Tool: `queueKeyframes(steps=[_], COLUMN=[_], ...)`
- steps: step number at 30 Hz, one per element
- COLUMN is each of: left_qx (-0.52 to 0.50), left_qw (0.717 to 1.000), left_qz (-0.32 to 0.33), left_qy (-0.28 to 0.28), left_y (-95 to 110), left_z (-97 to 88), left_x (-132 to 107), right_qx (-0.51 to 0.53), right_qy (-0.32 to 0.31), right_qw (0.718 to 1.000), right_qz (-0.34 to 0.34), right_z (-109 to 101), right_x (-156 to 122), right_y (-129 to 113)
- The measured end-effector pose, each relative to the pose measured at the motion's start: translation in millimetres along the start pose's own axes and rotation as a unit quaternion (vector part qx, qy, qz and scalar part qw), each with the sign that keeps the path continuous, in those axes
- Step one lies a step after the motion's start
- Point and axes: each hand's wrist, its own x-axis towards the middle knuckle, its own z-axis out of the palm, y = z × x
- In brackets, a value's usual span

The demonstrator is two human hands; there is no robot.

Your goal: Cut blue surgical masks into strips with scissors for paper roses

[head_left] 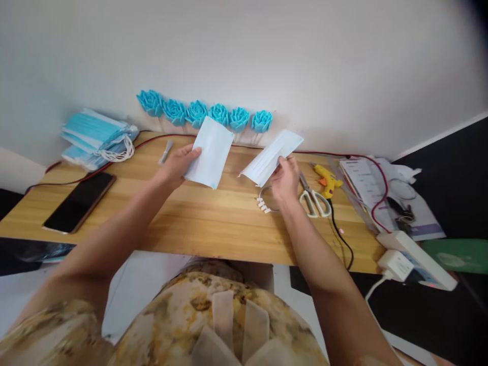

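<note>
Mask sheets [211,155], two of them, are apart above the wooden desk [213,218]: your left hand [182,163] pinches one, your right hand [285,177] the other. Neither looks shaped yet. Behind them stand six blue flowers [197,113], seemingly finished. Near your right hand lie one pair of scissors [320,204] and one yellow glue gun [328,182]; on your left, one phone [81,202] and a pile of masks [93,131], seemingly unused, too overlapped to count.

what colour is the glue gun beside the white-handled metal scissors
The pistol-shaped glue gun is yellow with an orange part, seen best in the head view.
</note>
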Motion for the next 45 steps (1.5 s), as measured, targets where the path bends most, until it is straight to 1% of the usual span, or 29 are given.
queueKeyframes(steps=[2, 4, 6, 7, 9, 10, 12, 14, 16, 17, 19, 20, 21, 22, 23, 24, 25, 26, 27, 28, 29, 30, 32, 33, 35, 38, 40, 43, 45], left_qx=[0.04, 0.147, 0.28, 0.318, 0.354, 0.359, 0.37, 0.392, 0.434, 0.457, 0.473, 0.45, 0.403, 0.335, 0.252, 0.165, 0.089, 0.031, -0.009, -0.034, -0.048, -0.055, -0.056, -0.054, -0.056, -0.075, -0.061, 0.009, 0.057], left_qw=[0.999, 0.989, 0.96, 0.946, 0.929, 0.926, 0.924, 0.917, 0.897, 0.882, 0.857, 0.861, 0.881, 0.912, 0.943, 0.966, 0.975, 0.977, 0.976, 0.977, 0.981, 0.987, 0.996, 0.998, 0.998, 0.997, 0.998, 0.999, 0.995], left_qz=[-0.012, -0.021, 0.022, 0.056, 0.1, 0.107, 0.092, 0.063, 0.067, 0.093, 0.186, 0.225, 0.243, 0.237, 0.21, 0.167, 0.118, 0.065, 0.015, -0.023, -0.048, -0.055, -0.03, -0.01, 0.016, 0.018, 0.013, -0.001, -0.019], left_qy=[-0.005, -0.001, 0.007, 0.016, 0.033, 0.038, 0.036, 0.029, 0.045, 0.061, 0.084, 0.075, 0.047, 0.003, -0.052, -0.113, -0.166, -0.203, -0.217, -0.208, -0.181, -0.14, -0.055, -0.023, 0.006, 0.005, -0.006, -0.043, -0.078], left_y=[-5.1, -17.7, -32.5, -38.8, -46.7, -47.9, -45.3, -37.7, -27.4, -22.1, -12.8, -9.5, -7.2, -6.0, -5.9, -6.5, -7.7, -9.4, -11.3, -13.7, -16.3, -19.3, -26.6, -30.7, -38.5, -44.5, -42.5, -32.3, -24.6], left_z=[-12.9, -24.5, -32.8, -35.2, -36.7, -36.1, -34.0, -32.2, -30.3, -28.5, -21.2, -14.9, -6.8, 3.1, 14.3, 26.1, 37.7, 48.5, 57.7, 64.9, 70.0, 72.9, 73.4, 71.7, 66.8, 60.2, 58.0, 57.5, 57.0], left_x=[-6.2, -12.5, -17.8, -20.0, -24.3, -26.5, -31.5, -37.1, -42.4, -44.6, -47.0, -47.1, -46.7, -45.9, -44.8, -43.7, -42.7, -41.9, -41.3, -40.8, -40.3, -39.5, -36.8, -34.8, -30.8, -28.1, -29.2, -33.0, -35.1], right_qx=[-0.001, -0.011, -0.029, -0.037, -0.049, -0.053, -0.057, -0.064, -0.07, -0.071, -0.067, -0.062, -0.057, -0.051, -0.046, -0.043, -0.043, -0.046, -0.05, -0.055, -0.061, -0.066, -0.082, -0.088, -0.102, -0.121, -0.124, -0.135, -0.153], right_qy=[-0.024, -0.05, -0.071, -0.079, -0.094, -0.102, -0.123, -0.145, -0.163, -0.171, -0.193, -0.207, -0.223, -0.239, -0.253, -0.264, -0.269, -0.271, -0.271, -0.27, -0.27, -0.269, -0.27, -0.275, -0.285, -0.277, -0.266, -0.256, -0.232], right_qw=[1.0, 0.999, 0.997, 0.996, 0.994, 0.993, 0.99, 0.986, 0.982, 0.98, 0.975, 0.972, 0.968, 0.963, 0.959, 0.956, 0.954, 0.952, 0.952, 0.952, 0.952, 0.952, 0.952, 0.951, 0.947, 0.947, 0.949, 0.952, 0.957], right_qz=[0.007, 0.016, 0.024, 0.028, 0.034, 0.038, 0.047, 0.056, 0.065, 0.07, 0.085, 0.093, 0.102, 0.11, 0.117, 0.122, 0.127, 0.131, 0.133, 0.134, 0.133, 0.128, 0.115, 0.107, 0.103, 0.112, 0.114, 0.101, 0.087], right_z=[0.8, 2.4, 4.5, 5.5, 7.4, 8.1, 9.1, 9.8, 10.6, 11.0, 11.9, 12.2, 12.4, 12.4, 12.3, 12.0, 11.6, 11.3, 10.9, 10.6, 10.3, 10.1, 9.7, 9.6, 9.4, 9.8, 10.1, 9.7, 8.8], right_x=[-2.2, -5.5, -9.3, -11.3, -15.3, -17.3, -20.6, -23.1, -25.3, -26.6, -29.9, -31.7, -33.5, -35.2, -36.5, -37.4, -37.7, -37.7, -37.3, -36.6, -35.9, -35.0, -33.1, -32.1, -30.7, -30.0, -29.6, -27.8, -26.7], right_y=[2.7, 5.4, 8.1, 9.4, 12.1, 13.4, 15.2, 15.8, 14.9, 14.0, 11.9, 10.8, 9.8, 9.0, 8.4, 7.9, 7.7, 7.5, 7.4, 7.4, 7.4, 7.5, 7.8, 8.0, 8.4, 7.8, 6.9, 6.0, 5.7])
